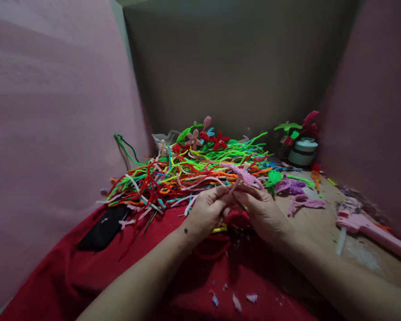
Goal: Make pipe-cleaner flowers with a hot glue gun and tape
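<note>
Between my two hands is a pink pipe-cleaner piece [248,176] with looped, petal-like ends that rise above my fingers. My left hand [210,206] is closed, its thumb and fingers pinching the lower stem of the piece. My right hand [261,209] is closed on the same piece from the other side, just below the loops. The fingertips of both hands meet, so the lowest part of the piece is hidden. Right behind them spreads a big heap of pipe cleaners [187,171] in green, red, orange, white and other colours.
Finished pipe-cleaner flowers [219,140] lie on the heap. A black phone [103,228] rests at the left on red cloth [96,276]. Purple pipe-cleaner shapes [290,185], a pink glue gun [367,223] and a lidded jar [302,151] are at the right. Walls enclose three sides.
</note>
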The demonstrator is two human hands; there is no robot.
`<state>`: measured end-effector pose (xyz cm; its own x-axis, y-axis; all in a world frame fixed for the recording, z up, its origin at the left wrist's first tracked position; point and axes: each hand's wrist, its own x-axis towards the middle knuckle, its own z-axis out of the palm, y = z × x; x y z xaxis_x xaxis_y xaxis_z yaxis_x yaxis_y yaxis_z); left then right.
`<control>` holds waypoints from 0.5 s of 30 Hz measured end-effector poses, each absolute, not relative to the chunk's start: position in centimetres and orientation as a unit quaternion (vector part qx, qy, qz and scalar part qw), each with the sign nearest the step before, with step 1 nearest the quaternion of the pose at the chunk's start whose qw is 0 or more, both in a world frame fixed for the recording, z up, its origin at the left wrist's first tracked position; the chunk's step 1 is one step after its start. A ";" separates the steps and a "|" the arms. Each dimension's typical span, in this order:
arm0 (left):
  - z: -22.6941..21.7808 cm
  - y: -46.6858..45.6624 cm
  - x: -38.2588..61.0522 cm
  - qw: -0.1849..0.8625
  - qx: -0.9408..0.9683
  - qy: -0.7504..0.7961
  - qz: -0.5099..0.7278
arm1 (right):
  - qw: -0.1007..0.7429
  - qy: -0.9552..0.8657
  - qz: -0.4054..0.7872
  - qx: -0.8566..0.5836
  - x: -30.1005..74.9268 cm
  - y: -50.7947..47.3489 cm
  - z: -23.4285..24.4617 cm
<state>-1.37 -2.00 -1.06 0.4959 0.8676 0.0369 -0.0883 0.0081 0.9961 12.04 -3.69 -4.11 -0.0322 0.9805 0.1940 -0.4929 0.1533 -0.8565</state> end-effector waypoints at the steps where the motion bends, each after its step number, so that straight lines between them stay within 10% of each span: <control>1: -0.9 -2.0 -1.4 0.651 0.576 0.325 0.373 | 0.635 -0.419 0.577 -0.295 12.1 -3.6 -4.2; 15: -2.1 -1.0 -2.3 0.810 0.485 0.163 0.287 | 0.622 -0.427 0.597 -0.275 12.0 -3.6 -3.9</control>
<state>-2.25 -1.03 -2.13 0.7823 0.6228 0.0148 -0.3076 0.3656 0.8785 12.01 -3.56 -3.91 -0.0758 0.9764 0.2023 -0.5074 0.1369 -0.8508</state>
